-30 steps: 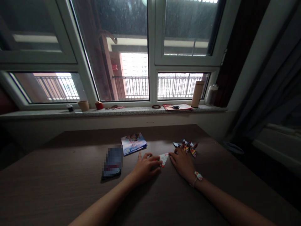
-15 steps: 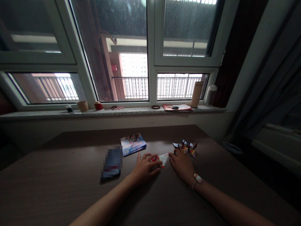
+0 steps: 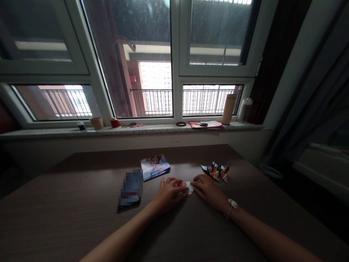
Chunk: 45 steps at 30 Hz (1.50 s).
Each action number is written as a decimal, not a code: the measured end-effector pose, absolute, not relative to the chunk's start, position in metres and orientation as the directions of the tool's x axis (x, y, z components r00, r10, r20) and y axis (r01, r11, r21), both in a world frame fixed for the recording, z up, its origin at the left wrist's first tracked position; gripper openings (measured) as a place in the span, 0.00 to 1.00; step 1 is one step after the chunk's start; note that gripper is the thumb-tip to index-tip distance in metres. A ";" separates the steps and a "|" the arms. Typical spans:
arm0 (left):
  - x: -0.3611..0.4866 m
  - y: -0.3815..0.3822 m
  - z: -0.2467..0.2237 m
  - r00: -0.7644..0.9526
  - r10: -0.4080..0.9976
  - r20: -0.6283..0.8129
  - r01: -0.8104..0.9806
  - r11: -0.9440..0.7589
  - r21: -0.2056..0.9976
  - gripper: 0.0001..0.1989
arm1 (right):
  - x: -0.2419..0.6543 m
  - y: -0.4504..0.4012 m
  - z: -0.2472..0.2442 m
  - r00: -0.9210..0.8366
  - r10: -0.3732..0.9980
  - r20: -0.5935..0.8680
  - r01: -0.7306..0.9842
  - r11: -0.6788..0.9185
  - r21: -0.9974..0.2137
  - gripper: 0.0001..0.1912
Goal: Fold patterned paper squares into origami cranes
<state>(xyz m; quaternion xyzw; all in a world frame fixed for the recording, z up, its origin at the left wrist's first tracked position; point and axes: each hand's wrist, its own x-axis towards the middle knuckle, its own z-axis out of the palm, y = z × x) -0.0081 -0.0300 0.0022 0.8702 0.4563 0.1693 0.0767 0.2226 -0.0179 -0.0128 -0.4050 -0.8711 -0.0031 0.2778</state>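
Observation:
A small piece of folded paper (image 3: 189,187), white with red printing, lies on the table between my hands, partly hidden by fingers. My left hand (image 3: 169,193) rests palm down on its left part, fingers spread and holding it against the tabletop. At the paper's right edge, my right hand (image 3: 209,191) has its fingers drawn together on the folded-over corner. Beyond the right hand sit several pointed folded paper pieces (image 3: 216,171) with colourful print. Up and left of the left hand is a stack of printed sheets (image 3: 155,167).
A dark pixelated object (image 3: 131,189) lies left of my left hand on the brown table (image 3: 68,218). Along the windowsill (image 3: 152,130) stand a paper cup (image 3: 96,123), a red spool (image 3: 115,122), papers with scissors (image 3: 203,124), a tan flask (image 3: 228,109) and a bottle (image 3: 245,110).
My right hand has shifted slightly left, bringing the paper's pointed right corner over toward the left hand. The paper now looks smaller. My left hand stays nearly in place.

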 end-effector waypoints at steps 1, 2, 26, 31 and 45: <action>-0.008 -0.030 0.002 0.514 0.826 0.232 0.774 -0.563 0.290 0.17 | 0.223 -0.019 -0.013 -0.518 0.705 0.485 0.705 0.673 -0.225 0.12; -0.008 -0.029 0.002 0.496 0.835 0.238 0.783 -0.549 0.293 0.18 | 0.223 -0.019 -0.012 -0.519 0.706 0.482 0.702 0.674 -0.231 0.12; -0.008 -0.024 -0.001 0.446 0.847 0.290 0.795 -0.524 0.308 0.22 | 0.218 -0.023 -0.003 -0.415 0.807 0.419 0.571 0.590 -0.570 0.12; -0.006 -0.026 -0.001 0.440 0.843 0.309 0.805 -0.523 0.280 0.27 | 0.218 -0.022 -0.002 -0.374 0.813 0.447 0.526 0.583 -0.620 0.06; -0.001 -0.025 -0.009 0.411 0.821 0.396 0.761 -0.548 0.348 0.22 | 0.214 -0.025 -0.005 -0.240 0.844 0.479 0.554 0.525 -0.647 0.08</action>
